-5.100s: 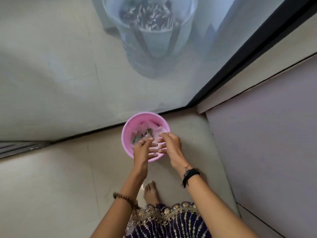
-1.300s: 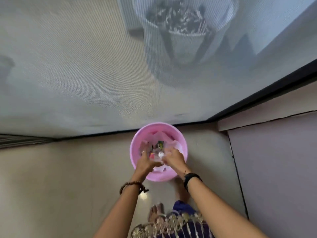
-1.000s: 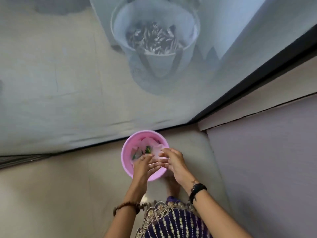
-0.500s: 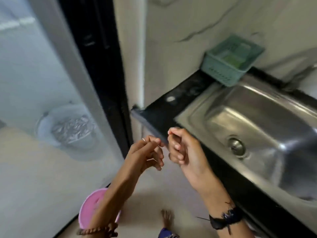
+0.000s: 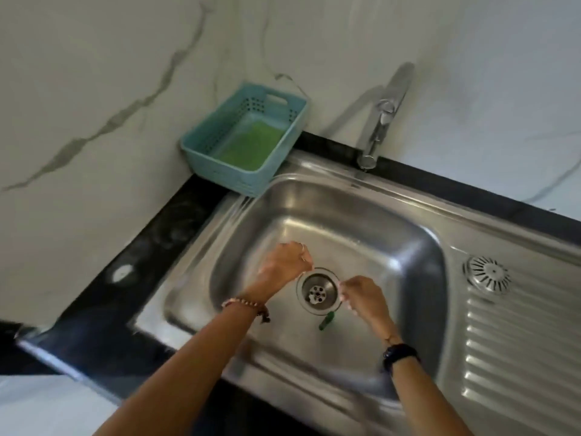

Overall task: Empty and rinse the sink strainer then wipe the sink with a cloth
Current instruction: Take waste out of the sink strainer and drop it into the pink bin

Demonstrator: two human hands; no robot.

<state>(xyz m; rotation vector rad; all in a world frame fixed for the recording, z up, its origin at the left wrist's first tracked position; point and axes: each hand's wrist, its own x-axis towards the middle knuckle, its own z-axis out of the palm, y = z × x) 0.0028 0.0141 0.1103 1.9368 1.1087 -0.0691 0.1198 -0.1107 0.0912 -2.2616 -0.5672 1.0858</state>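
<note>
- The steel sink (image 5: 393, 247) fills the middle of the frame, its basin sunk into a black counter (image 5: 151, 247) that runs along the left and upper edges.
- Both hands are over the basin floor, either side of the drain (image 5: 318, 291): the left hand (image 5: 283, 265) just up and left of it, the right hand (image 5: 361, 294) just to its right.
- Fingers of both hands are curled in; motion blur hides whether either pinches anything, so I cannot tell.
- The strainer (image 5: 487, 274) (a round slotted metal disc) lies on the ribbed drainboard (image 5: 518, 341) at the right of the frame, well apart from the hands.
- A small green scrap (image 5: 325, 320) lies on the basin floor just below the drain.
- A teal perforated basket (image 5: 220, 165) sits at the sink's upper left corner, holding a green pad (image 5: 251, 144).
- The tap (image 5: 380, 121) rises from the rim at upper centre, against a white marbled wall (image 5: 94, 89).
</note>
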